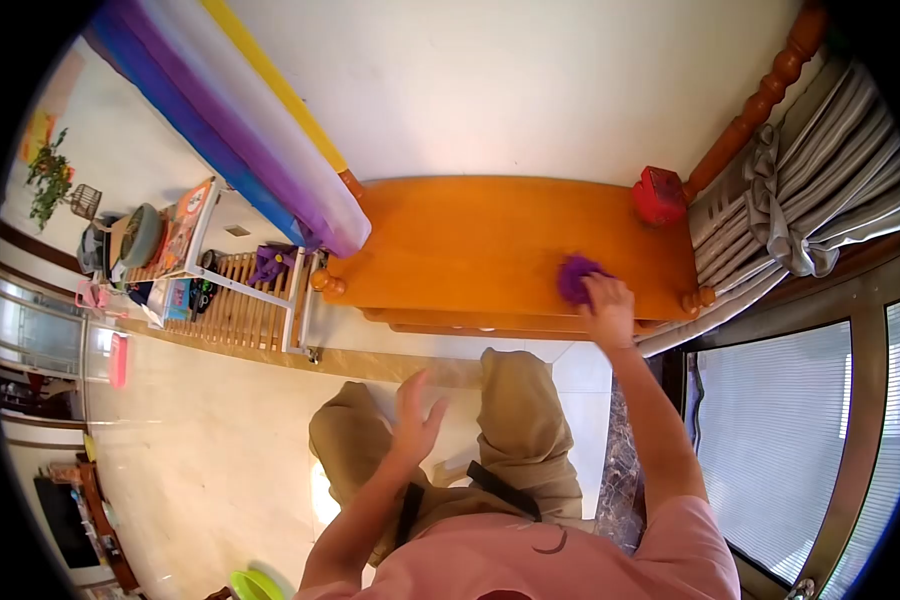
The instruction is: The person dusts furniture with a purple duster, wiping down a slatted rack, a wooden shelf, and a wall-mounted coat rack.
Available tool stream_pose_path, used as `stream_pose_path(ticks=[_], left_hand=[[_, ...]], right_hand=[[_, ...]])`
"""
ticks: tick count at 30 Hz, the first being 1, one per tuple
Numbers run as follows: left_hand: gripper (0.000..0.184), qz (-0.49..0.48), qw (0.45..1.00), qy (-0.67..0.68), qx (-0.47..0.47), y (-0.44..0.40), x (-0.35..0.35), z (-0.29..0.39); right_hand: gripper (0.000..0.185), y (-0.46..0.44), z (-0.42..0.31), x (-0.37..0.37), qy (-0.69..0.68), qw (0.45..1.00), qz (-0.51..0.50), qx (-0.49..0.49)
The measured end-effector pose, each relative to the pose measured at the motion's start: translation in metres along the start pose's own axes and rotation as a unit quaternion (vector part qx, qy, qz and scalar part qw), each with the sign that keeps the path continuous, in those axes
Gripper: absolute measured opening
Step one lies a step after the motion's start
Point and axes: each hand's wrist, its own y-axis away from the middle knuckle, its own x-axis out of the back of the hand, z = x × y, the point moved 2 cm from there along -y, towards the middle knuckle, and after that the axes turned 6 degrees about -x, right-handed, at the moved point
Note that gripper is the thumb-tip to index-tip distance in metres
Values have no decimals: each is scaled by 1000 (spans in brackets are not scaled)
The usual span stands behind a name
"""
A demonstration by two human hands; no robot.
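Note:
My right hand (608,307) presses a crumpled purple cloth (576,279) onto the orange-brown wooden shelf top (460,235), toward its right front. The fingers are bent over the cloth, and part of it spreads out to the left of them. My left hand (416,415) hangs in the air above my legs, in front of the shelf. It holds nothing, and its thumb stands apart from the fingers. A red box-like object (659,197) sits at the shelf's back right corner, beside a turned wooden post (755,100).
Grey curtains (820,180) hang right of the shelf, near a glass door (780,450). Left are a blue, purple and white fabric drape (240,120) and a white-framed rack (240,295) with various items. A bright green basin (255,585) stands on the floor.

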Motion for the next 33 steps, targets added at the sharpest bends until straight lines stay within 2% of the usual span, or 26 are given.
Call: stream_pose_path(ticks=[2,3,4,6,7,9,12,15,18,19,20,22,24,27,29,31,33], left_hand=[[53,-38,995,-30,82,19,37,11],[53,-32,996,-34,83,31,52,16],[52,-13,993,-62,99,43,66,19],[52,9,989,-91,114,67,82,19],[51,14,987,-112,117,77,86,18],[50,25,984,-132,118,89,88,15],[49,25,982,-157,101,105,92,19],[48,27,978,-191,83,118,105,22],[46,32,972,-218,81,132,117,14],[44,38,968,-235,73,136,119,7],[42,41,965,-251,66,138,119,-2],[40,43,966,-241,77,133,115,-8],[39,53,967,-229,94,133,102,-21],[38,27,969,-224,101,125,84,-44],[38,-34,969,-234,69,106,79,-34],[37,-45,972,-216,78,91,78,-38],[36,-75,974,-197,79,77,83,-46]], right_hand=[[44,4,50,12,50,994,12,-92],[45,4,68,14,66,987,22,-148],[45,-2,69,13,61,988,24,-141],[46,-8,75,12,100,953,9,-286],[46,-8,62,10,97,954,11,-284],[45,-6,15,-7,96,982,-4,-165],[43,2,-28,-12,-39,998,-22,-40],[44,1,10,2,-79,996,-33,-17],[42,4,65,20,4,987,30,-159],[40,3,71,24,29,974,53,-218],[40,1,69,18,32,973,58,-220],[41,-4,56,6,83,950,62,-295],[41,-13,21,-20,71,971,58,-221],[42,-37,-55,-42,-48,995,14,-81],[43,-47,-89,-59,-80,997,-20,6],[42,-61,-100,-48,-113,990,-71,53],[42,-71,-72,-47,-84,994,-34,63]])
